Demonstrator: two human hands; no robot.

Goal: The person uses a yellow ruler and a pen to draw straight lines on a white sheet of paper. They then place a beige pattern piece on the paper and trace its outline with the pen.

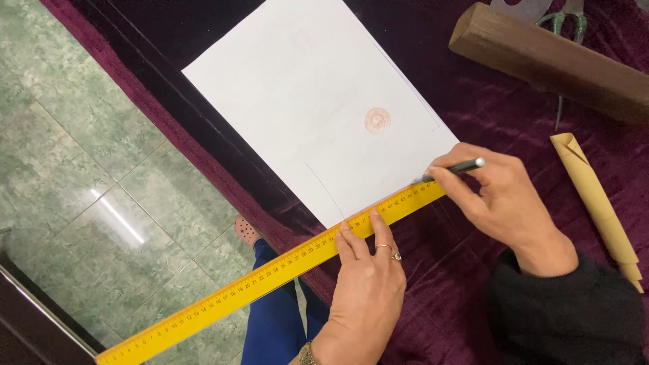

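A white sheet of paper (318,101) lies on a dark purple velvet cloth (487,115). It bears faint pencil lines and a small round reddish mark (376,120). A long yellow ruler (270,274) runs along the sheet's near edge and sticks out past the table over the floor. My left hand (365,290) presses flat on the ruler with its fingertips, a ring on one finger. At the ruler's far end, by the sheet's corner, my right hand (497,199) grips a dark pen (451,169) with its tip on the paper.
A thick brown wooden block (547,61) lies at the back right, with green-handled scissors (564,27) behind it. A rolled tan paper tube (598,203) rests to the right of my right hand. Green marble-patterned floor tiles (81,169) show at the left, my blue-trousered leg (277,324) below.
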